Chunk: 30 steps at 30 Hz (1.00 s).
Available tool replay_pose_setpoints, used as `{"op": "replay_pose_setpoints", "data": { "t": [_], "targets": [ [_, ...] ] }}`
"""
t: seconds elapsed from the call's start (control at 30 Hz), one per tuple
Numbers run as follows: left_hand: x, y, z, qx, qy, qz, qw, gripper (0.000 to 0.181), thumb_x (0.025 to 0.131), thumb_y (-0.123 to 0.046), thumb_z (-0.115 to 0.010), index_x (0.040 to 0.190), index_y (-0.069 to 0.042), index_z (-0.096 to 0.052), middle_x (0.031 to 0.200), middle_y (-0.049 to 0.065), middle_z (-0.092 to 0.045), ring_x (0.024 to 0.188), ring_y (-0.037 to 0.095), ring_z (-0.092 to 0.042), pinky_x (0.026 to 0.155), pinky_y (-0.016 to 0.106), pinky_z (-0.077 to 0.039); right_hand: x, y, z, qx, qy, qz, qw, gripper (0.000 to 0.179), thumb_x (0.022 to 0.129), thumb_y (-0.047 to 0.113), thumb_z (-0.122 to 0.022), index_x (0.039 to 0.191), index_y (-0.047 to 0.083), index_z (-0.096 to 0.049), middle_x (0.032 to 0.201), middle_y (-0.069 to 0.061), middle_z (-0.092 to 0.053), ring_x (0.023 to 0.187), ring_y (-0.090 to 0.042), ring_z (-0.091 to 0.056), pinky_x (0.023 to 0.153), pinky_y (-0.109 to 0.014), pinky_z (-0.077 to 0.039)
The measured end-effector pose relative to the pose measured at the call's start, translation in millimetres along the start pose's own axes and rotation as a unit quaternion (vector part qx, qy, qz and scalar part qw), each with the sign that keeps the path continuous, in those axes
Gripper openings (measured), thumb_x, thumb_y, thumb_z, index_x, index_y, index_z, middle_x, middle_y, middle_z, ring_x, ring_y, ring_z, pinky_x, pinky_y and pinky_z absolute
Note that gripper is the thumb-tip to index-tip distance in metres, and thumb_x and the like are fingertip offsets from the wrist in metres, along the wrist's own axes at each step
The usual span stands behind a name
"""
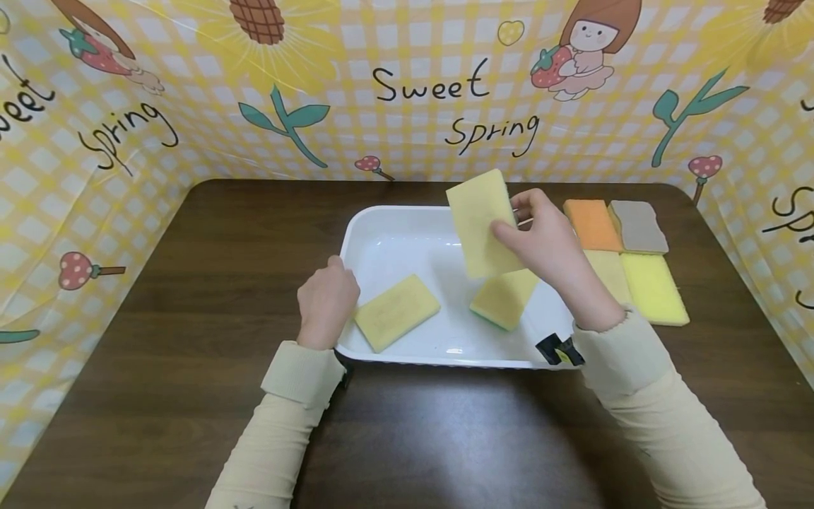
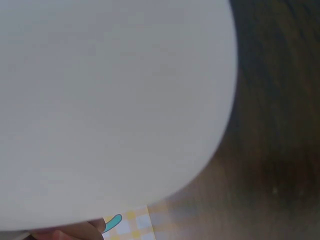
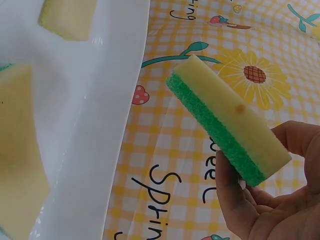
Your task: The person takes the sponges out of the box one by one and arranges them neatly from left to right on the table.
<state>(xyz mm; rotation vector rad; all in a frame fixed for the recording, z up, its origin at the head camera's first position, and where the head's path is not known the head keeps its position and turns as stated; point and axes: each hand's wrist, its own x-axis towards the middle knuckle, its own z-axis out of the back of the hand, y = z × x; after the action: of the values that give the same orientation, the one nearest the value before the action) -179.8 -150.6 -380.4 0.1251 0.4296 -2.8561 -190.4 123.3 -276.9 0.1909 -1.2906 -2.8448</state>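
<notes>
Closest to the head camera are the two cream sleeves, cut off by the bottom edge, so nothing of the person shows past the forearms. From there, the right hand holds a yellow sponge up above the white tray, over its far right part. The thumb lies across the sponge's near face and the fingers curl behind it, a firm pinch. From the right wrist view the same sponge shows a green scouring layer under the yellow foam, with the fingers clamped at its lower end; most of the palm is out of frame.

Two more sponges lie in the tray: a flat one near the front left, and a tilted one partly hidden under the raised sponge and the right wrist, a sliver of green showing at its lower edge.

The left hand sits at the tray's left rim, fingers curled over the edge; only its back is seen, so how tightly it grips I cannot tell. The left wrist view is almost all blurred white tray wall.

To the right on the dark table lie an orange sponge, a grey one and yellow ones, one half covered by the right forearm.
</notes>
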Motion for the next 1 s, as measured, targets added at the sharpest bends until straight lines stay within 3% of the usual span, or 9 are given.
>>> {"op": "replay_pose_setpoints", "data": {
  "t": [0.53, 1.0],
  "targets": [
    [0.4, -0.2, 0.5, 0.001, 0.006, 0.002, 1.0000, 0.034, 0.100, -0.019, -0.033, 0.112, 0.007, -0.051, 0.078, 0.021, -0.062, 0.060, 0.026, -0.057, 0.050, 0.037, -0.045, -4.3, -11, 13, 0.019, -0.012, 0.006, 0.9997, 0.049, 0.092, 0.025, -0.052, 0.131, -0.003, -0.040, 0.124, -0.022, -0.051, 0.113, -0.034, -0.054, 0.085, -0.040, -0.048],
    [-0.3, -0.5, 1.1, 0.000, 0.007, 0.003, 1.0000, 0.033, 0.100, -0.019, -0.033, 0.110, 0.006, -0.051, 0.077, 0.021, -0.062, 0.059, 0.025, -0.056, 0.049, 0.036, -0.044, -8.0, -25, 26, -0.003, -0.030, 0.000, 0.9995, 0.048, 0.092, 0.024, -0.051, 0.131, -0.003, -0.041, 0.121, -0.021, -0.054, 0.105, -0.031, -0.055, 0.073, -0.025, -0.044]
  ]
}}
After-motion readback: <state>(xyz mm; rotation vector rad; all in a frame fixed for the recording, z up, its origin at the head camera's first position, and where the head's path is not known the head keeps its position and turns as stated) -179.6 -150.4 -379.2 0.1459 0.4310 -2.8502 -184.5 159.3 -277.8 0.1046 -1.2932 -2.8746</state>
